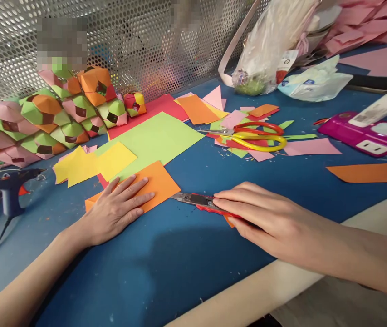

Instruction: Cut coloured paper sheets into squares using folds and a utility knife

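My left hand (116, 209) lies flat with its fingers spread, pressing on a folded sheet of orange paper (162, 181). In my right hand (268, 213) is a red utility knife (198, 200), its blade pointing left at the orange paper's right corner. A small bit of orange paper peeks out under the knife, partly hidden by my fingers. Behind the orange sheet lie a large green sheet (159, 136) and yellow paper pieces (80, 165). Scissors with red and yellow handles (261, 136) rest on coloured paper scraps beyond my right hand.
Folded paper modules (45, 111) are stacked against a perforated metal panel (139, 45). A glue gun (11, 186) stands at left. On the right are a purple power strip (360, 131), an orange strip (366, 173), a tissue pack (315, 84) and a plastic bag (264, 50).
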Action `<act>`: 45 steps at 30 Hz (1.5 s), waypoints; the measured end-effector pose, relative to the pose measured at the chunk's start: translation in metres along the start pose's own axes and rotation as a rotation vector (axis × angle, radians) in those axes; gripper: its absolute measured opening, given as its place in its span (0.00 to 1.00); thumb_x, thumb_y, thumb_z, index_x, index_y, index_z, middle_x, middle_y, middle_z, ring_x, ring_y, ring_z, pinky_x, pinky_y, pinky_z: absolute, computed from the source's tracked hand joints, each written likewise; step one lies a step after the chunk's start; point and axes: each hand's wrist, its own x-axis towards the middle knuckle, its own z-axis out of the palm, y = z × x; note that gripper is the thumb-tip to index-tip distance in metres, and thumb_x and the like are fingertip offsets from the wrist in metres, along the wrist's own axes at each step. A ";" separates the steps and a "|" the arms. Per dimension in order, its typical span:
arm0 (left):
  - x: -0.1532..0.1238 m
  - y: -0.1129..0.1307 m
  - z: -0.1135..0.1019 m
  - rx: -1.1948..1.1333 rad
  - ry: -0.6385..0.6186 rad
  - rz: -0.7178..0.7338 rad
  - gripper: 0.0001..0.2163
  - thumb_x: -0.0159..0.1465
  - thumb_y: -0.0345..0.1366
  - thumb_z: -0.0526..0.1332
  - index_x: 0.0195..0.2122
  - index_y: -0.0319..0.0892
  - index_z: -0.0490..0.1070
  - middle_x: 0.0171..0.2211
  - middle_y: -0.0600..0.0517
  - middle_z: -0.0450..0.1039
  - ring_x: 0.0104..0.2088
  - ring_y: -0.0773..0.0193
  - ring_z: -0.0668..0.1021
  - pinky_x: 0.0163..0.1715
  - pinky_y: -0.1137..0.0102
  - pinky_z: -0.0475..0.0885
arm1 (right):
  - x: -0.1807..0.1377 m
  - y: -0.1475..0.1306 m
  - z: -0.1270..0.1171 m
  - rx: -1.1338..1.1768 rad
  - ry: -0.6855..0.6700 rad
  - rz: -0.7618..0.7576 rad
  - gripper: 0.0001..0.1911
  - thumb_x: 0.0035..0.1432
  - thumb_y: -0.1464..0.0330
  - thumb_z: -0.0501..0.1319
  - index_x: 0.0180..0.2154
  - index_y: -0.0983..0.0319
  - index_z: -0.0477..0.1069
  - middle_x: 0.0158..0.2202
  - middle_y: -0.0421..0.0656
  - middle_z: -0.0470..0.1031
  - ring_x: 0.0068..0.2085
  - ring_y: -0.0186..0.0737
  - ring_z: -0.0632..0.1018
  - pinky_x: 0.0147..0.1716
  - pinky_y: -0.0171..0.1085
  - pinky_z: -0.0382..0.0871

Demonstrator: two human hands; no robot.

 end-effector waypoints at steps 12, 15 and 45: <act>0.000 0.001 -0.001 -0.038 0.002 -0.005 0.22 0.73 0.49 0.40 0.67 0.60 0.51 0.71 0.58 0.42 0.70 0.51 0.48 0.66 0.45 0.43 | 0.001 -0.007 0.006 -0.019 0.007 -0.010 0.15 0.63 0.79 0.52 0.48 0.69 0.72 0.45 0.53 0.75 0.43 0.46 0.74 0.39 0.45 0.74; 0.000 0.001 -0.001 -0.038 -0.001 -0.003 0.22 0.73 0.49 0.39 0.67 0.60 0.51 0.71 0.58 0.42 0.70 0.51 0.48 0.66 0.46 0.44 | 0.002 -0.009 0.008 -0.022 0.021 -0.019 0.15 0.63 0.79 0.52 0.48 0.69 0.72 0.45 0.53 0.75 0.44 0.45 0.74 0.40 0.44 0.74; 0.001 0.005 -0.001 -0.049 0.004 -0.006 0.23 0.73 0.50 0.37 0.67 0.58 0.53 0.71 0.57 0.43 0.70 0.51 0.49 0.66 0.46 0.44 | 0.017 -0.023 0.015 -0.042 -0.008 -0.137 0.14 0.63 0.81 0.51 0.46 0.70 0.71 0.42 0.55 0.75 0.44 0.49 0.75 0.39 0.50 0.77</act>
